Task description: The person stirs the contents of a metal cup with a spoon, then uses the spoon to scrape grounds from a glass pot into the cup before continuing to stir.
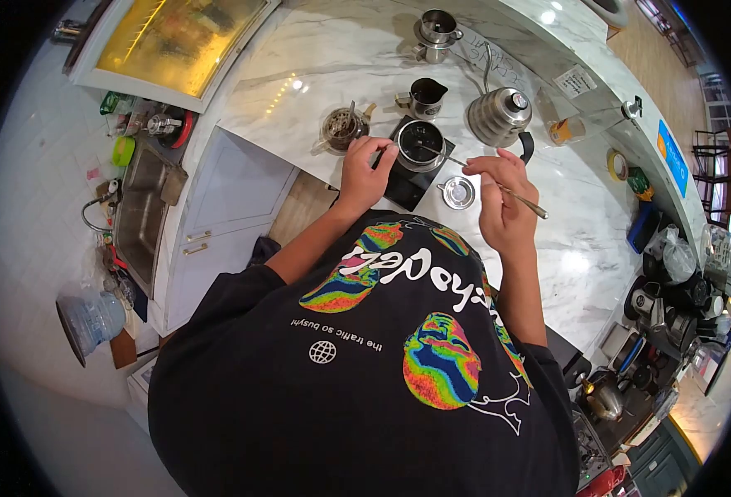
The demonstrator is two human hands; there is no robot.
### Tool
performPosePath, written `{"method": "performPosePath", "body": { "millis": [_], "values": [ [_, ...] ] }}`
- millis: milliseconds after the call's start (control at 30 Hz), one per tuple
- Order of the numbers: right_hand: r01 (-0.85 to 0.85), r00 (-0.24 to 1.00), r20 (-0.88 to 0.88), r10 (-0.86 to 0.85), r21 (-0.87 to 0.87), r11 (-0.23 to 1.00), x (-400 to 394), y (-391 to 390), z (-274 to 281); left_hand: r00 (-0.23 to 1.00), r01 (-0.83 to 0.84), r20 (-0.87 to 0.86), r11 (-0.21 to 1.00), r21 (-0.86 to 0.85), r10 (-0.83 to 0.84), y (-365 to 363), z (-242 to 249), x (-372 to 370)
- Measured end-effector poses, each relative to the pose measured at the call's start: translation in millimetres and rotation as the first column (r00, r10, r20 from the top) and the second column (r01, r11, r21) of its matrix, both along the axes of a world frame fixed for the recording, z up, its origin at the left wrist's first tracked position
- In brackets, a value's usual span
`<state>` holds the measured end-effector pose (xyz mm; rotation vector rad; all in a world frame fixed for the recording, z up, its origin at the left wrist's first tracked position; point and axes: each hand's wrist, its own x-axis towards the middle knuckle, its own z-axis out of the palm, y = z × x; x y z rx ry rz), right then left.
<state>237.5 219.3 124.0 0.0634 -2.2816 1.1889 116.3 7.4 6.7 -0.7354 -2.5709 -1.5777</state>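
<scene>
A round metal cup [421, 155] with dark contents stands on a black scale [407, 189]. My left hand [365, 176] is closed at its left rim, thumb and fingertips pinched there. Between the fingers of my right hand [504, 192] is a long-handled metal spoon [528, 201], its far end reaching into the cup. Just right of the scale lies a small round metal filter lid [458, 192]. Beyond my left hand sits a glass server [333, 132] with a wooden handle, holding brownish contents and a utensil.
A steel gooseneck kettle [491, 120] stands beyond my right hand. Behind the cup are a metal pitcher [425, 101] and a stacked metal dripper [437, 29]. A glass with amber liquid [566, 130] is at the right. At left is a sink [142, 207].
</scene>
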Motion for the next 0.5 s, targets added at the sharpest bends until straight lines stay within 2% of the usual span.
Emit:
{"method": "performPosePath", "body": {
  "millis": [100,233,500],
  "values": [
    [-0.017,0.998,0.056,0.017,0.002,1.0,-3,-6,1,0.999,0.023,-0.037,1.0,-0.008,-0.023,-1,0,-1],
    [0.042,0.998,0.041,-0.042,0.008,0.999,0,-4,0,0.997,0.011,-0.083,1.0,0.024,-0.009,1,-1,-2],
    [0.008,0.999,0.031,-0.008,0.013,1.0,4,-5,1,0.995,-0.003,-0.102,1.0,0.031,0.007,2,1,0]
  ]
}}
